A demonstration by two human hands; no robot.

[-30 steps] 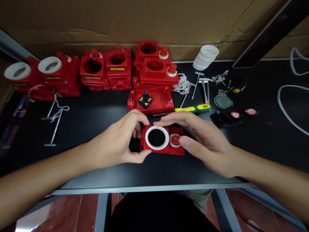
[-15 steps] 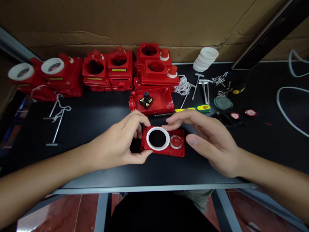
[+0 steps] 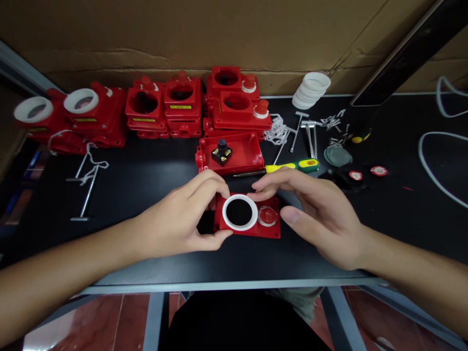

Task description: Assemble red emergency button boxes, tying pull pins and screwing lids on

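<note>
A flat red cover (image 3: 252, 232) lies on the bench before me, with a white threaded ring (image 3: 224, 214) around its round black opening and a red round button (image 3: 268, 215) to the right. My left hand (image 3: 186, 212) grips the cover's left end beside the ring, thumb at the near edge and index finger at the far edge; its other fingers are partly hidden. My right hand (image 3: 314, 214) is open, thumb and fingers apart. Its fingertips are at the ring's upper right, and whether they touch it I cannot tell. The thumb is just right of the cover.
Behind the cover are an open red box (image 3: 241, 151) with a black switch part (image 3: 222, 152) and a screwdriver (image 3: 292, 166). Red housings (image 3: 183, 114) line the cardboard wall. White rings (image 3: 310, 90), T-handle wrenches (image 3: 297, 131), white cord (image 3: 277, 129) and a clear disc (image 3: 338, 156) lie right.
Almost nothing differs. Both hands keep their places around the cover, with the left fingers shifting very slightly; the whole view has moved a few pixels.
</note>
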